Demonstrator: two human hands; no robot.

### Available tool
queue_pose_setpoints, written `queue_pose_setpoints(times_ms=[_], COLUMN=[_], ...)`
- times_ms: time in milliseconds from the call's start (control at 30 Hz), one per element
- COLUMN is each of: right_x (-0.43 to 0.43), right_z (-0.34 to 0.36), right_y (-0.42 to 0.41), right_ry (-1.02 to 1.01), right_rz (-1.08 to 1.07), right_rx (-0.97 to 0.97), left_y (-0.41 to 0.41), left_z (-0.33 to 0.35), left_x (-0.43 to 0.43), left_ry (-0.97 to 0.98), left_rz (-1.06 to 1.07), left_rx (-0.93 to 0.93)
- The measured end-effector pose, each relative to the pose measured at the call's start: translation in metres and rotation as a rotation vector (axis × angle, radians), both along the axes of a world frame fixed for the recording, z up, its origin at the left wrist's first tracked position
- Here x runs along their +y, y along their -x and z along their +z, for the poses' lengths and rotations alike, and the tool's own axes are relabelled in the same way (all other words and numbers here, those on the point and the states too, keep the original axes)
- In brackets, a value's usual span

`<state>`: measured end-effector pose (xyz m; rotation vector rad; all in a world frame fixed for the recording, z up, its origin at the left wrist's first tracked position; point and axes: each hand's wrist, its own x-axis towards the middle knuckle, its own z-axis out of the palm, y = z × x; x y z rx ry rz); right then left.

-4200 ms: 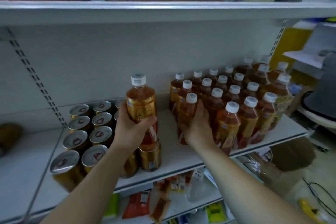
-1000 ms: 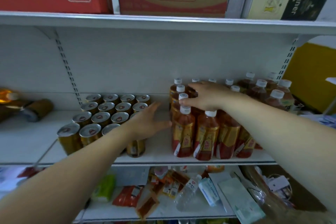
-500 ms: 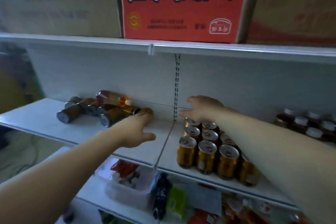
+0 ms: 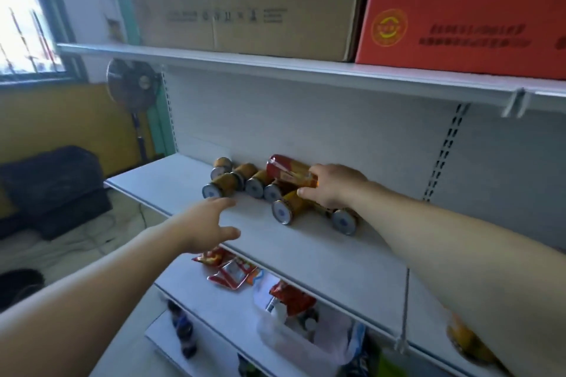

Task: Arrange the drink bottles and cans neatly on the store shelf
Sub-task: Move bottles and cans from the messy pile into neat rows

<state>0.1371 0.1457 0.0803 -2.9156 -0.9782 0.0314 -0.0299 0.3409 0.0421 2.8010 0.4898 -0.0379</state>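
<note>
Head view: corner of a store, bright window point(image 4: 27, 15) at far left, a standing fan point(image 4: 133, 89) against a yellow wall, and white metal shelving filling the rest of the frame. The upper shelf point(image 4: 306, 69) carries a brown carton point(image 4: 245, 0) and a red carton point(image 4: 459, 9) with white print.

The middle shelf point(image 4: 321, 254) is where the work is. The cans point(image 4: 221, 188) are gold and all lie on their sides in a loose cluster against the back panel, silver ends mostly facing the camera. One bottle point(image 4: 286, 173), amber with a red and gold label, lies sideways on top of the cluster.

Right hand point(image 4: 335, 187): reaches in from the right and grips the near end of the bottle, fingers curled over it, thumb underneath, just beside the can below (cap hidden by the hand).

Left hand point(image 4: 205, 223): fingers spread and relaxed, holding nothing, hovering over the front edge of the middle shelf. Its fingertips are near the leftmost front can but apart from it.

The lower shelf point(image 4: 214, 315) holds red snack packets point(image 4: 228, 268) and a translucent plastic bag point(image 4: 303, 337) with more packets inside. Everything below that is too blurred to identify.
</note>
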Motion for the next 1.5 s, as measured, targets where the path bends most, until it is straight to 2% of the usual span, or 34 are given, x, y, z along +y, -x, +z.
queue_pose_setpoints(times_ms=[167,300,633,767,900,1000,1100,1200,1333,1400,1500], right_x=[0.065,0.095,0.100,0.104,0.128,0.145,0.160,0.179,0.201,0.202,0.195], right_z=[-0.031,-0.057,-0.094,-0.065,-0.026,-0.007,-0.006,-0.014,-0.026,-0.042,-0.078], right_y=[-0.055,-0.105,-0.134,-0.118,-0.084,-0.047,-0.012,0.008,0.015,0.018,0.026], right_ry=[-0.041,-0.029,-0.002,-0.055,-0.189,-0.309,-0.330,-0.295,-0.231,-0.336,-0.691], right_rz=[-0.019,-0.146,-0.300,-0.278,-0.266,-0.341,-0.434,-0.454,-0.446,-0.452,-0.496], right_rx=[0.004,0.020,-0.033,-0.145,-0.236,-0.196,-0.064,0.018,-0.043,-0.064,-0.136], left_y=[-0.046,-0.102,-0.201,-0.208,-0.204,-0.192,-0.186,-0.183,-0.179,-0.174,-0.170], left_z=[-0.011,-0.024,-0.077,-0.105,-0.114,-0.112,-0.115,-0.119,-0.127,-0.133,-0.143], left_x=[0.063,0.116,0.180,0.205,0.226,0.228,0.226,0.223,0.220,0.219,0.219], left_ry=[0.013,0.035,0.155,0.234,0.464,0.738,0.983,0.949,0.892,0.898,0.903], left_rz=[0.026,0.055,0.048,0.011,-0.010,-0.017,-0.057,-0.161,-0.257,-0.276,-0.254], left_rx=[0.013,0.028,0.089,0.012,-0.071,-0.147,-0.181,-0.243,-0.291,-0.302,-0.284])
